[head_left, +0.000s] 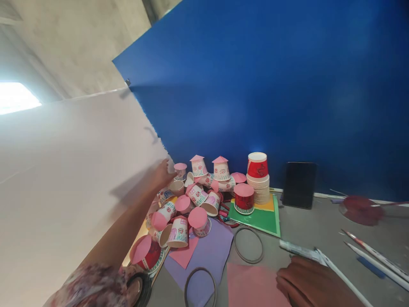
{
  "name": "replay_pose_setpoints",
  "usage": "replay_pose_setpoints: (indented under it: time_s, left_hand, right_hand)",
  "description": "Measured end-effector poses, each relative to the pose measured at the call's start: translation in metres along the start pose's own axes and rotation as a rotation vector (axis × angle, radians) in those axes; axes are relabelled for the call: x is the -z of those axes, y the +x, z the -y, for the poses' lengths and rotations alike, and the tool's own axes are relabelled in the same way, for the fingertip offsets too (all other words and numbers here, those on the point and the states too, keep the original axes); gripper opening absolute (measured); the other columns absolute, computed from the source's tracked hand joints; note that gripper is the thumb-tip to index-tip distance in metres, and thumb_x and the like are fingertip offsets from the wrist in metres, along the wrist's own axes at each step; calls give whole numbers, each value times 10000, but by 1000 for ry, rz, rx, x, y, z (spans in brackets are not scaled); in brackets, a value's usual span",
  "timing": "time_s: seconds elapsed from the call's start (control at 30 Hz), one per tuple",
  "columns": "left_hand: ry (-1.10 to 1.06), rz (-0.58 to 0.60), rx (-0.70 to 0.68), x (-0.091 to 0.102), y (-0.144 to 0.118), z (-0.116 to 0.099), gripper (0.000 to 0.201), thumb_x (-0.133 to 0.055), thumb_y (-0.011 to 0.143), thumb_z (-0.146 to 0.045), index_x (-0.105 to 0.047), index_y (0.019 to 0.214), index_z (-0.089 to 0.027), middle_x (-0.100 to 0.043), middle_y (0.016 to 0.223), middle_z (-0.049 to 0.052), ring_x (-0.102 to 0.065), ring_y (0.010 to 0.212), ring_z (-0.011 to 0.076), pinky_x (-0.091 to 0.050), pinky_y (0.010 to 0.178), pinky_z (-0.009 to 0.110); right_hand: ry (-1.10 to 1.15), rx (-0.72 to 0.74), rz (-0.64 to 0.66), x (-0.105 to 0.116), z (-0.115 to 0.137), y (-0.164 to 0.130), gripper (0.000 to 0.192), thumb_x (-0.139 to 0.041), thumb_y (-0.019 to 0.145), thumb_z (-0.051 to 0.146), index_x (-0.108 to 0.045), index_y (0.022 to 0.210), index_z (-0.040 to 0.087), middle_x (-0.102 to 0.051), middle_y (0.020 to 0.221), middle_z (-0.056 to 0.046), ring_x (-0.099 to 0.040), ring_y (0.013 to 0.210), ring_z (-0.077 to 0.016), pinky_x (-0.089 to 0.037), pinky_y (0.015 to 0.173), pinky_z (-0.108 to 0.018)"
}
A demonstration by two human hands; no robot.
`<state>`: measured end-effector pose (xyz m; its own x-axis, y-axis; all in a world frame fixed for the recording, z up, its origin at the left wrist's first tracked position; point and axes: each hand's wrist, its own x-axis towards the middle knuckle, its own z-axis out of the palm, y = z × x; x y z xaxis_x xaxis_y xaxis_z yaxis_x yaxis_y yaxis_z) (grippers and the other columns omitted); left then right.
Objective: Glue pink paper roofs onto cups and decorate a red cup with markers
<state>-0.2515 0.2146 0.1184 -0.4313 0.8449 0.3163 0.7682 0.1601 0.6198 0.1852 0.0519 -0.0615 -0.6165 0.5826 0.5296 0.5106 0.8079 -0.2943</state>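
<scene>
While the left hand (163,175) is close by a pink-topped cup (180,174), the right hand (315,279) bends over the surface (271,251)

Although the left grip looks partly spread, its thumb side turned toward the pink-topped cup, it cannot be told whether the two touch. That cup stands just to the right of the left grip, a pink disc over its top. The right grip is bent, knuckles up; its fingertips are hidden, so whether it pinches anything cannot be told. Just left of it lies a pink sheet (252,285); a white pen (347,279) slants along its other side, and a marker (297,248) lies just beyond.

Outward from the left grip, two cups with pointed pink roofs (221,172) stand narrow end up, behind a jumbled heap of decorated cups (197,195), many tipped on their sides. Farther right, a red cup (244,201) with a pink disc stands on a green packet (260,221), before a stack of white cups (258,189) crowned by another red one. Nearer the wearer are a purple sheet (211,245), two grey rings (249,262) and a dark tape roll (146,290). Beyond the right grip, a phone (299,185) leans upright by a blue board (255,85).
</scene>
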Motion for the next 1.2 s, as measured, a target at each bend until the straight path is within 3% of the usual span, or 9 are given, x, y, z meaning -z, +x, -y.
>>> replay_pose_setpoints:
  time_s: [0.1, 0.2, 0.33, 0.5, 0.67, 0.83, 1.0, 1.1, 1.2]
  left_hand:
    - [-2, 0, -136, 18, -14, -25, 352, -770, 767, -292, -746, 1107, -205, -772, 1212, 123, -727, 1109, 316, -557, 1031, 447]
    - [-41, 95, -294, 14, -31, -65, 237, -723, 788, -425, -773, 939, -249, -804, 964, 60, -744, 914, 278, -596, 905, 391]
    - [-166, 289, -564, -37, -60, -136, 341, -709, 811, -459, -741, 1069, -238, -779, 1059, 73, -732, 957, 264, -588, 891, 385]
    - [-189, 282, -456, -121, -84, -192, 642, -794, 787, -426, -523, 1319, -191, -625, 1341, 167, -663, 1196, 300, -543, 967, 426]
    - [-151, 298, -399, -154, -83, -197, 583, -751, 845, -457, -491, 1281, -169, -678, 1033, 89, -691, 947, 273, -525, 871, 416]
    - [-178, 301, -402, -153, -79, -199, 283, -726, 828, -344, -568, 1015, -202, -662, 947, 40, -658, 897, 233, -501, 818, 353]
    - [-235, 307, -376, -146, -78, -202, 281, -760, 768, -338, -556, 912, -210, -645, 898, 14, -625, 833, 207, -481, 751, 325]
    - [-270, 306, -349, -145, -76, -201, 306, -776, 746, -362, -557, 894, -208, -645, 890, 12, -627, 827, 205, -483, 733, 323]
    - [-304, 305, -323, -146, -73, -198, 317, -786, 731, -383, -564, 873, -207, -641, 857, 6, -627, 796, 201, -486, 722, 326]
  right_hand:
    - [-30, -49, 67, 5, 7, 5, 290, -516, 1061, 216, -625, 795, 253, -664, 710, 9, -621, 656, -177, -379, 618, -329]
    - [-29, -131, 131, 6, 10, 9, 266, -525, 1057, 216, -631, 813, 233, -690, 755, -1, -611, 716, -188, -354, 663, -336]
    - [-14, -177, 193, 7, 10, 12, 244, -545, 1040, 215, -634, 813, 216, -705, 781, -8, -601, 753, -185, -332, 684, -342]
    - [-29, -168, 234, 14, 8, 19, 185, -603, 1009, 224, -685, 844, 204, -732, 797, -29, -625, 802, -189, -350, 718, -329]
    - [12, -194, 255, 23, 8, 23, 217, -583, 1022, 246, -728, 872, 186, -763, 839, -62, -659, 837, -203, -390, 752, -309]
    - [22, -346, 302, 38, 8, 33, 204, -600, 1008, 250, -754, 882, 200, -789, 879, -61, -699, 899, -208, -426, 760, -299]
    - [-62, -597, 211, 65, -11, 71, 239, -551, 1018, 237, -747, 1142, 178, -811, 987, -92, -741, 941, -246, -463, 770, -312]
    - [-102, -630, 163, 73, -32, 98, 362, -557, 1030, 289, -667, 1359, 189, -779, 1259, -105, -749, 1052, -244, -506, 840, -313]
    - [-176, -596, 136, 72, -44, 116, 457, -524, 1039, 251, -582, 1492, 236, -616, 1542, -109, -695, 1239, -269, -523, 935, -338]
